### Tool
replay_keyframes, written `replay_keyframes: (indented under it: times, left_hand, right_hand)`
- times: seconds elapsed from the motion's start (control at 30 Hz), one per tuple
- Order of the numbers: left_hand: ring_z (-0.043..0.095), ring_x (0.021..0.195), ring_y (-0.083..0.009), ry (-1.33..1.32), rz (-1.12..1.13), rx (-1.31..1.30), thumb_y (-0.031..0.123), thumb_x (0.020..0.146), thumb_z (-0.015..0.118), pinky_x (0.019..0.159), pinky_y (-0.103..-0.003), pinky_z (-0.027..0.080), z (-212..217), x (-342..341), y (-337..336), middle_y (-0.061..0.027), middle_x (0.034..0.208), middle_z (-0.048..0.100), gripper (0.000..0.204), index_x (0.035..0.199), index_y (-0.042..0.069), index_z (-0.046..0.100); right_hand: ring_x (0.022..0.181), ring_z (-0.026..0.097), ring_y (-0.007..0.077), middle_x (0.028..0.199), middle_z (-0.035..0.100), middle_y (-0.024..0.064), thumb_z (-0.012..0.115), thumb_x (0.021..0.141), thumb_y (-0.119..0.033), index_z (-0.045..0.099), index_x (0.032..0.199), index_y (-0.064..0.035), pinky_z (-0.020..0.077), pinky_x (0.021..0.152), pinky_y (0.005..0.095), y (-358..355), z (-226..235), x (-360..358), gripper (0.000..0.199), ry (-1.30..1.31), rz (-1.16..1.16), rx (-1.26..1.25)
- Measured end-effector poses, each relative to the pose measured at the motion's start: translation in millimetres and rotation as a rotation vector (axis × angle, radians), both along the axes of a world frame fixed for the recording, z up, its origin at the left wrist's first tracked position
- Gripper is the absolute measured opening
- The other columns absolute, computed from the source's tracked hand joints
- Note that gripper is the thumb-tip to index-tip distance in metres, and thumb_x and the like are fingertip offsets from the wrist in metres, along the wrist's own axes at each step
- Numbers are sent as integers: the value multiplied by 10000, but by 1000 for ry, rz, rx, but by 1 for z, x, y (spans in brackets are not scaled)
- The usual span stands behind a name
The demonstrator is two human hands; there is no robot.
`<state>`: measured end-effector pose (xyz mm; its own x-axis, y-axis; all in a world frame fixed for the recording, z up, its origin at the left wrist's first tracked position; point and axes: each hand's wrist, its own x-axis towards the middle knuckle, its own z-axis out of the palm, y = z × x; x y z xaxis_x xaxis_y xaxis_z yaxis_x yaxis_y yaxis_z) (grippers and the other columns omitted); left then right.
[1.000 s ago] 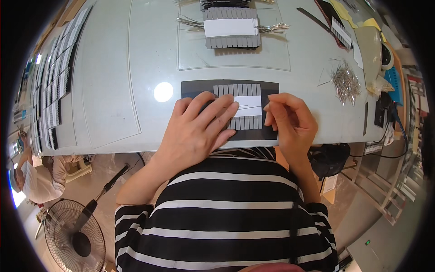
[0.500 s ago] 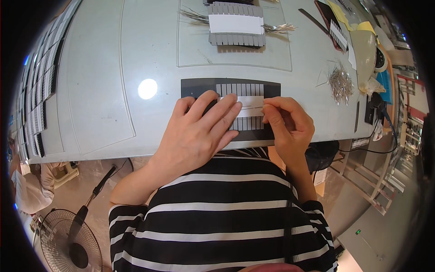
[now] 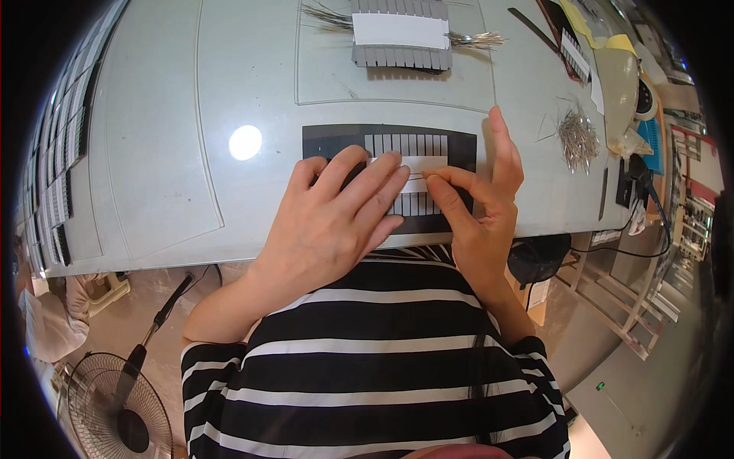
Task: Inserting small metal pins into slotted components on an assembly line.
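Observation:
On a black mat (image 3: 462, 141) near the table's front edge lies a row of narrow grey strips (image 3: 405, 144) crossed by a white band (image 3: 432, 163). My left hand (image 3: 329, 210) rests over its left part, fingers outstretched and slightly bent, the tips pressing down on the band. From the right, my right hand (image 3: 485, 203) reaches in with thumb and index finger pinched together at the band, its other fingers raised. A thin wire (image 3: 417, 175) seems to run from this pinch toward my left fingertips, which hide its other end.
Beyond the mat sits a stack of grey strips (image 3: 401, 30) with wire bundles (image 3: 474, 40) sticking out. Loose wires (image 3: 579, 138) lie in a pile at right. Banded strips (image 3: 65, 145) line the left edge. A fan (image 3: 122, 405) stands at lower left.
My right hand's pinch has moved left along the band, toward my left hand. Its other fingers have lifted and straightened. My left hand stays in place on the strips.

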<state>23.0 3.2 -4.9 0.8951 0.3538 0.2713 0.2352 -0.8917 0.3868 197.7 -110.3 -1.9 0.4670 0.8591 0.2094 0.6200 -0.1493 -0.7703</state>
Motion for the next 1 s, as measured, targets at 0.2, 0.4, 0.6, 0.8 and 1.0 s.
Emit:
replay_keyframes:
  times: [0.2, 0.4, 0.6, 0.8, 1.0]
  left_hand:
    - [529, 1128, -256, 1, -1, 10, 267, 837, 749, 902, -381, 403, 0, 0, 0, -41, 1329, 574, 497, 1278, 80, 620]
    - [528, 1128, -257, -7, -5, 7, 267, 841, 744, 904, -383, 403, 0, 1, 0, -44, 1323, 576, 490, 1276, 78, 620]
    - [529, 1126, -259, -14, 1, 6, 261, 837, 750, 905, -381, 403, -1, 1, 0, -43, 1321, 578, 492, 1275, 78, 621]
    - [530, 1125, -258, -7, -1, 4, 260, 837, 751, 904, -378, 402, -1, 0, 1, -41, 1326, 578, 489, 1274, 80, 624]
    - [531, 1123, -254, -2, -3, 3, 264, 835, 752, 899, -377, 402, 0, 0, 1, -38, 1332, 577, 497, 1281, 84, 624]
  right_hand:
    - [1179, 477, 203, 1366, 531, 116, 740, 886, -106, 769, 984, -65, 377, 977, 329, -2, 3, -7, 110, 188, -49, 26]
    - [768, 538, 56, 971, 656, 27, 700, 910, 16, 725, 1061, 0, 439, 670, 190, -2, 2, -7, 153, 402, -86, 139]
    - [742, 534, 44, 901, 666, 14, 715, 897, 20, 719, 1101, 6, 433, 653, 191, -1, 4, -8, 205, 383, -111, 110]
    - [725, 555, 66, 883, 678, 25, 729, 881, 16, 725, 1041, -11, 441, 638, 201, -1, 1, -3, 162, 346, -91, 87]
    - [896, 588, 175, 1035, 688, 69, 757, 840, -28, 739, 949, -66, 445, 820, 290, -2, 2, 0, 117, 245, -35, 6]
